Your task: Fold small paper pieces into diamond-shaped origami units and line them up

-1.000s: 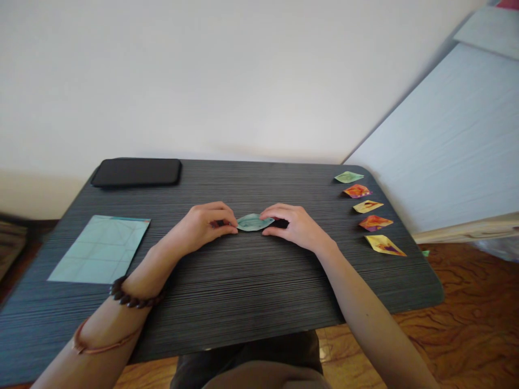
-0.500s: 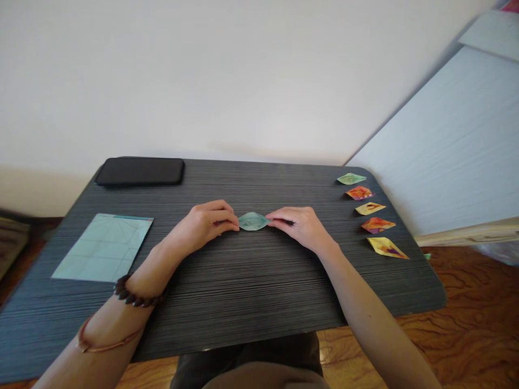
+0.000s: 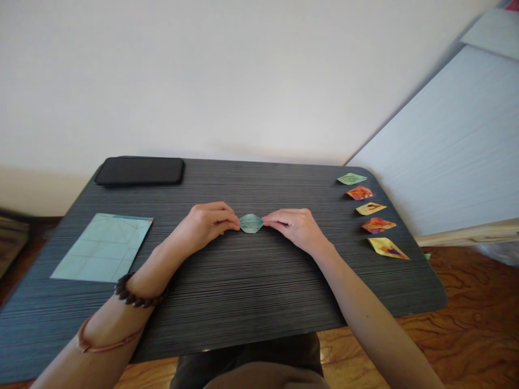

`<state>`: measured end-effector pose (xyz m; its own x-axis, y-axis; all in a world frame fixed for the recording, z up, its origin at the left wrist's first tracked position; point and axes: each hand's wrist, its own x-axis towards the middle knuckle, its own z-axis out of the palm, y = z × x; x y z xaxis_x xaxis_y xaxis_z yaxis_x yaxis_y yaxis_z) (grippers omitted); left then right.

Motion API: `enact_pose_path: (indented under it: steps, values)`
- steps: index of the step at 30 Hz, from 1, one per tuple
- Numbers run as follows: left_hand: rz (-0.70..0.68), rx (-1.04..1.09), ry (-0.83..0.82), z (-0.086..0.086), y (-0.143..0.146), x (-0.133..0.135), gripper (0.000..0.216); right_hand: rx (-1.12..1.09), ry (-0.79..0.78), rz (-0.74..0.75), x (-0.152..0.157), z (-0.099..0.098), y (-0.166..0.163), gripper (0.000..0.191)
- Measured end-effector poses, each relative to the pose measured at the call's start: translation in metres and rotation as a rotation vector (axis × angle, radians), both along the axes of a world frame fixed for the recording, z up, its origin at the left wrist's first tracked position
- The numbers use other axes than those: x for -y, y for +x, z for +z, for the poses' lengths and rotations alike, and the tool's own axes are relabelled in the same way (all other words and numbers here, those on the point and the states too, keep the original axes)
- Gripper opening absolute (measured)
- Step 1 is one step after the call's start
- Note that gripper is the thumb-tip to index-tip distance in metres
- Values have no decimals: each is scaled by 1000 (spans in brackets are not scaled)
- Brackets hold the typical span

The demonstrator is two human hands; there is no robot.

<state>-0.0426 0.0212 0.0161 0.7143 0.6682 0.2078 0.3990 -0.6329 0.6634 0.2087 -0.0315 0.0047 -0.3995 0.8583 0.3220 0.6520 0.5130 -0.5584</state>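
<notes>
A small pale green folded paper boat is held between my two hands at the middle of the dark table. The fingertips of my left hand pinch its left point. On the other side, my right hand pinches the right point between thumb and fingers. The boat's middle bulges open, and its tips are hidden in my fingers.
Several small folded paper boats, such as an orange one and a yellow one, line the table's right side. Pale green paper sheets lie at left, below a black phone. A white wall rises behind.
My right hand has shifted slightly left, closer to my left hand. The paper boat between them looks shorter and rounder than before.
</notes>
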Motion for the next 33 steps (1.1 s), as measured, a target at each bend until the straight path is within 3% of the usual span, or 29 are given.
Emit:
enact_pose_path:
  steps: [5,8,14,18,21,27,33]
  values:
    - [54,8,-53,-2,-1,-2,20,-1,25,1,0,3,0,19]
    - [101,12,-94,-3,-4,-6,28,-21,39,-28,0,3,2,19]
    - [24,2,-64,-4,-10,-11,22,-62,23,-43,1,2,7,18]
    - [19,36,-139,-3,-10,-9,23,-127,-19,-49,3,3,6,15]
    - [119,75,-253,-3,-7,-6,26,-350,-165,-133,3,3,0,16]
    - [147,257,-510,-3,-2,-4,26,-955,-713,-226,1,2,-13,27]
    - [125,376,-631,-2,1,-5,26,-1033,-790,-179,0,2,-14,26]
